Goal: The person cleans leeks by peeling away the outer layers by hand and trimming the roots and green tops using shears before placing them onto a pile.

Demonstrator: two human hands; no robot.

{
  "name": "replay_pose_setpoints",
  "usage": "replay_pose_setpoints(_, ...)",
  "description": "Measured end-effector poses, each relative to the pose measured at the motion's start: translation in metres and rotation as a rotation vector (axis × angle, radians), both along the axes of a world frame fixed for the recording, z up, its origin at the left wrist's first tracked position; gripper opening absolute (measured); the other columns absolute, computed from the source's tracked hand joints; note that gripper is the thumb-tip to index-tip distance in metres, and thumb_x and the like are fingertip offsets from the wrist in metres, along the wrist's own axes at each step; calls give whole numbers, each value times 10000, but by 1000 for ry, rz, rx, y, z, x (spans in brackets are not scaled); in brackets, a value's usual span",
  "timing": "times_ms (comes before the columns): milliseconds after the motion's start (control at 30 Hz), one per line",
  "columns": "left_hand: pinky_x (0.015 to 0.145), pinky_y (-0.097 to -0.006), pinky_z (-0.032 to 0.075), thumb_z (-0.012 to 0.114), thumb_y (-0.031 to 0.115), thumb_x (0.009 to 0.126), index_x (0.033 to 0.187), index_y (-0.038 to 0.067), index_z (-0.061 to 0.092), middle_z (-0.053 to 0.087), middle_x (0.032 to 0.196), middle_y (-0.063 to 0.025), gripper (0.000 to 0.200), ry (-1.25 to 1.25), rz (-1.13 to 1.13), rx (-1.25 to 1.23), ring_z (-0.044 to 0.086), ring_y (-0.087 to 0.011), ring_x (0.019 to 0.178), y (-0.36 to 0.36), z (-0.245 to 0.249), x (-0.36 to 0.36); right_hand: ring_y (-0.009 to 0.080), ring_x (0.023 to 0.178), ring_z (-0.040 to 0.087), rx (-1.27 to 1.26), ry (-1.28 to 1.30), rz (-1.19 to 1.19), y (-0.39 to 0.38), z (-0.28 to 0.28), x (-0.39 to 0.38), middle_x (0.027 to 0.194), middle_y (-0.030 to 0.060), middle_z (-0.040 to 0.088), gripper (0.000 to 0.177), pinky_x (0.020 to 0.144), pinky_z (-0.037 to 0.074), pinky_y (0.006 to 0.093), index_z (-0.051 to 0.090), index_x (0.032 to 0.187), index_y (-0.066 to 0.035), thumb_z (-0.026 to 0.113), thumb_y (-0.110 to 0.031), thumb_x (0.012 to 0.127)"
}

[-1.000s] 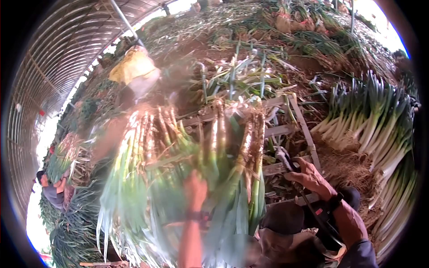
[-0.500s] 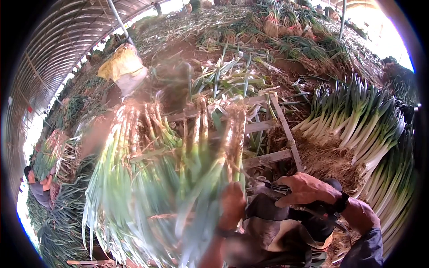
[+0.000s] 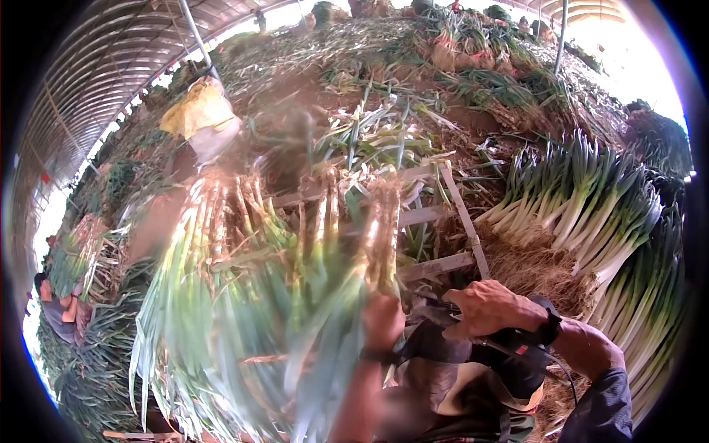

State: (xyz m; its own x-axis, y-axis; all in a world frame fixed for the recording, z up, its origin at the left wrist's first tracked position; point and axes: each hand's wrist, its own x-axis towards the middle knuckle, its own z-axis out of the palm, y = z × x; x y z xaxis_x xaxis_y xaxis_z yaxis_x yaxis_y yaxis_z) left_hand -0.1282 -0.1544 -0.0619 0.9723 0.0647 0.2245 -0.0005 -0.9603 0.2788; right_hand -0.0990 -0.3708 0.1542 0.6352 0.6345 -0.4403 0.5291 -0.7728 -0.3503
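Long green onions (image 3: 214, 280), soil-brown at their root ends and with leaves trailing toward me, lie across a wooden slatted rack. My left hand (image 3: 384, 321) is closed around the stalks of a small bunch of green onions (image 3: 382, 236) at the pile's right side; its outline is slightly blurred. To its right, my right hand (image 3: 491, 306) curls over a dark hand tool (image 3: 436, 314), mostly hidden by the fingers and my knee. A dark hose or cord (image 3: 565, 362) runs below that wrist.
White-stalked green onions (image 3: 583, 207) with bushy roots are heaped on the right. The wooden rack (image 3: 436, 266) shows between them and my pile. A yellow-and-white sack (image 3: 203, 118) stands beyond. At far left, a person (image 3: 59, 310) sits among more onions. A metal pole (image 3: 563, 37) rises behind.
Both hands have shifted slightly up and left in view, the right hand now covering more of the tool. The onion bunch stays in my left hand. The person at far left has straightened somewhat.
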Motion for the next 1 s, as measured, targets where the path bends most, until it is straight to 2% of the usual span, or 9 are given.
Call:
replay_pose_setpoints(67,590,-421,533,663,165,780,1017,-18,597,642,875,-160,307,-17,-3,-11,663,-301,758,-6,-3,3,313,723,695,-10,-5,-17,-2,2,-2,729,125,696,531,662,520,444,647,991,-77,718,-570,808)
replay_pose_setpoints(167,617,-390,543,694,288,790,1013,29,590,631,937,-142,356,14,-9,-22,662,-272,771,-10,-14,5,375,778,685,-64,23,2,-7,4,-2,750,169,694,694,690,526,468,576,1216,-50,719,-586,799)
replay_pose_setpoints(233,631,-377,543,683,312,806,989,53,589,616,971,-144,331,-40,-14,28,657,-265,780,-10,-24,1,380,782,685,-79,45,6,-11,8,-3,752,172,694,711,698,526,470,574,1239,-51,719,-587,795)
replay_pose_setpoints(367,678,-430,541,650,339,845,946,74,581,594,995,-143,292,-148,-111,21,646,-267,814,-2,-25,0,389,792,686,-64,35,14,-16,7,-3,754,184,692,724,709,529,468,585,1265,-50,726,-574,786)
replay_pose_setpoints(467,671,-462,530,673,323,836,926,82,583,605,966,-134,272,-127,17,20,645,-271,822,-14,-17,-6,398,801,686,-54,63,-43,-13,5,1,762,197,690,721,716,530,468,600,1259,-43,737,-559,774)
replay_pose_setpoints(567,642,-465,523,709,288,807,906,91,587,617,895,-116,252,114,127,-170,647,-274,797,-17,-23,3,397,797,685,-67,5,-53,-4,3,6,758,215,681,702,711,528,472,615,1238,-36,743,-540,767)
replay_pose_setpoints(667,625,-472,517,745,266,764,892,96,594,618,823,-107,261,77,89,-161,647,-288,760,-15,-26,8,398,782,680,-18,-31,-98,-1,-4,10,735,226,666,674,700,522,479,620,1205,-28,744,-523,765)
replay_pose_setpoints(867,601,-474,505,759,250,747,841,98,582,615,804,-118,252,-155,103,-122,642,-306,730,-18,-24,4,411,748,663,205,-101,-145,6,-14,24,715,235,646,612,680,509,490,612,1062,25,748,-489,758)
replay_pose_setpoints(1000,600,-468,511,751,275,757,827,107,584,622,779,-114,247,-56,127,-158,645,-324,695,-18,-29,6,420,725,657,108,-187,-179,14,-38,45,708,238,643,590,666,504,502,605,1011,37,739,-468,738)
